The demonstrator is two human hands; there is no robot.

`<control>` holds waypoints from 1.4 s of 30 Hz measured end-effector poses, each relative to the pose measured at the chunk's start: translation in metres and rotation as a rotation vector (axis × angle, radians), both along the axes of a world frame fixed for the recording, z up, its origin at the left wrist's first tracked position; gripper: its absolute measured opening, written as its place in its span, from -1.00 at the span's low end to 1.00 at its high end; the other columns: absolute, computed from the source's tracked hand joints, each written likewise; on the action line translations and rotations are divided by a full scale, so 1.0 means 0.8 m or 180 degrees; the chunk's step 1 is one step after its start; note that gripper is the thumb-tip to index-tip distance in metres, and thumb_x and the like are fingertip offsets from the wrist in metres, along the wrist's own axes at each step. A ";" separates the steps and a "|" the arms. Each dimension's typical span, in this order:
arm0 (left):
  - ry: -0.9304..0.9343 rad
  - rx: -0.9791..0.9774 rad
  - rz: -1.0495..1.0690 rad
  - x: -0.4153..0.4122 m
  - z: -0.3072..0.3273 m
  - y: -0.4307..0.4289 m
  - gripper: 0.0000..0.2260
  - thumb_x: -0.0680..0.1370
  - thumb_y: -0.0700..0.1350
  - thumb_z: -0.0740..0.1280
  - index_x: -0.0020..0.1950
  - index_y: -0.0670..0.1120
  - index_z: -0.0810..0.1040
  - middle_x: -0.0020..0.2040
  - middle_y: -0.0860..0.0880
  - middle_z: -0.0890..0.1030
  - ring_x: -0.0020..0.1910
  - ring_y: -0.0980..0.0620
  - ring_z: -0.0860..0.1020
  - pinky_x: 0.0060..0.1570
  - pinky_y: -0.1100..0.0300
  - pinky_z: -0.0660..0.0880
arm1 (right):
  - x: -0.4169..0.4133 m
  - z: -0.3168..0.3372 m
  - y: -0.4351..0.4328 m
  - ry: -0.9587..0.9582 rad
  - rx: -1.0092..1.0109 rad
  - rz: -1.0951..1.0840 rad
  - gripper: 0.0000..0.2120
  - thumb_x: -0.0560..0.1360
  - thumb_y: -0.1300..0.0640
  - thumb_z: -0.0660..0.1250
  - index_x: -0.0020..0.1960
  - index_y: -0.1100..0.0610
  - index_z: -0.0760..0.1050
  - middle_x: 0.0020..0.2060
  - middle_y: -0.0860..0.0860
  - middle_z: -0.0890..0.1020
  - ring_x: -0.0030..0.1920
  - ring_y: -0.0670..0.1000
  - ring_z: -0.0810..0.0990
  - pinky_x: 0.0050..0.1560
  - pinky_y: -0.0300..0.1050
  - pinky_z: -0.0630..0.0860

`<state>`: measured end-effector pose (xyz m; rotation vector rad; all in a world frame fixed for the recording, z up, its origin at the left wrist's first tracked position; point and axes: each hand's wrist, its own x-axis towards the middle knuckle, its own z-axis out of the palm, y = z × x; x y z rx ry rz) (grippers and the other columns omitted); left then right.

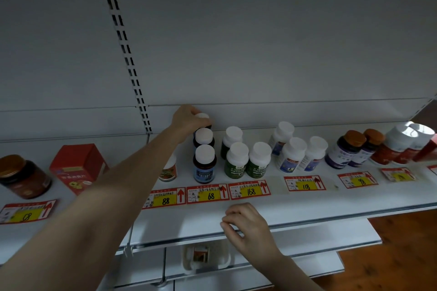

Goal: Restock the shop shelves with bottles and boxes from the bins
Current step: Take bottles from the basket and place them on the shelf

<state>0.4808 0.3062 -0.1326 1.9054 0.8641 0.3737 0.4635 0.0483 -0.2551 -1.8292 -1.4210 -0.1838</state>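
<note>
Head view: the left hand [189,120] reaches to the back edge of the shelf [307,210], its fingers curled over the white cap of the rear bottle [203,116]. That bottle is last in a file of three dark bottles behind the price tag marked 68 [208,194]. The middle bottle [203,138] and the front bottle [204,164] stand close ahead of it and hide its base, so I cannot tell whether it has touched down. The right hand [246,227] rests at the shelf's front edge with fingers loosely curled and nothing seen in it.

The step looks like seating the rear bottle. To do it well, bring it straight down so the base lands flat and in line with the two ahead. Mind the forearm, which passes just beside the red-label bottle [169,170]. Let go only once the bottle stands steady, then lift the hand straight up, clear of the green-label bottles [237,160] nearby.
</note>
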 end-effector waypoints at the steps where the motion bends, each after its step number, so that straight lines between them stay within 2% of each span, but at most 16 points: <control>1: -0.0016 -0.0028 0.0023 0.000 0.000 -0.002 -0.84 0.37 -0.18 0.49 -0.18 -0.16 0.54 -0.22 -0.07 0.52 -0.13 -0.01 0.49 -0.24 0.19 0.46 | 0.000 0.000 0.000 0.0008 0.0008 0.0008 -0.94 0.43 0.10 0.33 -0.16 0.09 0.54 -0.18 -0.08 0.54 -0.09 -0.13 0.47 -0.13 -0.36 0.41; 4: 0.0006 0.0004 0.0002 0.002 0.001 -0.007 -0.75 0.39 -0.15 0.49 -0.01 -0.21 0.56 -0.08 -0.08 0.52 -0.07 0.01 0.47 -0.12 0.18 0.42 | 0.000 0.000 0.000 0.0031 0.0009 0.0017 -0.93 0.44 0.09 0.32 -0.16 0.08 0.53 -0.16 -0.11 0.51 -0.09 -0.13 0.47 -0.12 -0.37 0.41; 7: 0.0042 0.0056 -0.0028 0.003 0.001 -0.008 -0.67 0.39 -0.14 0.49 0.09 -0.24 0.56 -0.06 -0.08 0.51 -0.05 0.01 0.46 -0.11 0.20 0.40 | 0.000 0.001 0.001 0.0004 0.0005 0.0019 -0.94 0.44 0.08 0.32 -0.15 0.07 0.52 -0.16 -0.11 0.50 -0.09 -0.14 0.47 -0.13 -0.37 0.41; 12: 0.0151 0.0200 -0.0028 0.003 0.005 -0.009 -0.74 0.39 -0.17 0.48 0.02 -0.21 0.58 -0.08 -0.10 0.52 -0.08 0.01 0.47 -0.24 0.21 0.42 | 0.001 0.000 0.001 0.0014 0.0011 0.0046 -0.95 0.44 0.09 0.32 -0.15 0.06 0.52 -0.16 -0.11 0.51 -0.09 -0.14 0.47 -0.13 -0.37 0.41; 16: 0.0205 0.0310 -0.0022 0.005 0.006 -0.011 -0.81 0.39 -0.17 0.48 -0.06 -0.16 0.56 -0.10 -0.10 0.51 -0.10 0.01 0.46 -0.32 0.32 0.37 | 0.001 0.001 0.001 0.0004 0.0019 0.0055 -0.93 0.44 0.08 0.32 -0.16 0.08 0.53 -0.16 -0.10 0.52 -0.10 -0.13 0.47 -0.12 -0.38 0.40; 19: 0.0255 0.0412 0.0055 0.005 0.005 -0.011 -0.82 0.39 -0.16 0.48 -0.10 -0.14 0.53 -0.11 -0.10 0.51 -0.11 0.01 0.46 -0.31 0.25 0.39 | 0.002 0.002 0.001 -0.0007 0.0006 0.0057 -0.92 0.44 0.09 0.31 -0.17 0.08 0.54 -0.18 -0.08 0.54 -0.10 -0.14 0.46 -0.12 -0.39 0.39; 22: 0.0267 0.0432 0.0088 0.006 0.004 -0.012 -0.80 0.39 -0.15 0.48 -0.07 -0.15 0.54 -0.09 -0.10 0.51 -0.10 0.01 0.45 -0.30 0.23 0.38 | 0.001 0.001 0.001 0.0008 0.0006 0.0063 -0.93 0.44 0.09 0.31 -0.17 0.08 0.53 -0.19 -0.06 0.55 -0.09 -0.13 0.46 -0.11 -0.38 0.40; 25: 0.0249 0.0419 0.0118 0.006 0.003 -0.014 -0.69 0.44 -0.14 0.44 0.13 -0.15 0.50 0.02 -0.07 0.46 0.01 0.01 0.43 -0.07 0.23 0.37 | 0.002 -0.001 0.003 0.0055 0.0046 0.0077 -0.96 0.43 0.10 0.32 -0.17 0.06 0.51 -0.18 -0.06 0.54 -0.09 -0.13 0.46 -0.11 -0.39 0.39; 28: 0.0111 0.0497 0.0324 0.001 0.004 -0.017 -0.55 0.51 -0.05 0.35 0.33 -0.21 0.38 0.25 -0.17 0.44 0.23 -0.09 0.42 0.15 0.19 0.34 | 0.003 0.000 0.003 0.0090 0.0025 0.0111 -0.97 0.43 0.11 0.32 -0.17 0.06 0.50 -0.17 -0.07 0.53 -0.09 -0.14 0.46 -0.10 -0.40 0.38; 30: -0.0014 0.0775 0.0512 -0.006 0.008 -0.021 -0.55 0.55 -0.02 0.29 0.35 -0.24 0.36 0.30 -0.19 0.44 0.25 -0.10 0.41 0.16 0.22 0.32 | 0.003 0.001 0.002 0.0110 -0.0017 0.0130 -0.94 0.44 0.11 0.30 -0.18 0.08 0.52 -0.18 -0.06 0.53 -0.09 -0.15 0.45 -0.10 -0.40 0.37; 35: -0.0540 0.1717 0.0729 -0.036 0.017 -0.036 -0.64 0.57 -0.08 0.27 0.28 -0.26 0.46 0.20 -0.26 0.51 0.17 -0.12 0.47 0.02 0.38 0.24 | 0.004 0.006 0.002 0.0009 -0.0034 0.0196 -0.88 0.45 0.12 0.28 -0.21 0.13 0.54 -0.22 -0.01 0.57 -0.09 -0.13 0.43 -0.09 -0.37 0.35; 42: -0.0870 0.2439 0.0579 -0.111 0.031 -0.086 -0.63 0.53 -0.05 0.26 0.21 -0.27 0.51 0.14 -0.25 0.55 0.14 -0.16 0.50 0.04 0.38 0.24 | 0.001 0.013 0.000 -0.0005 -0.0161 0.0178 -0.81 0.45 0.13 0.25 -0.22 0.20 0.56 -0.23 0.05 0.58 -0.11 -0.09 0.42 -0.11 -0.34 0.34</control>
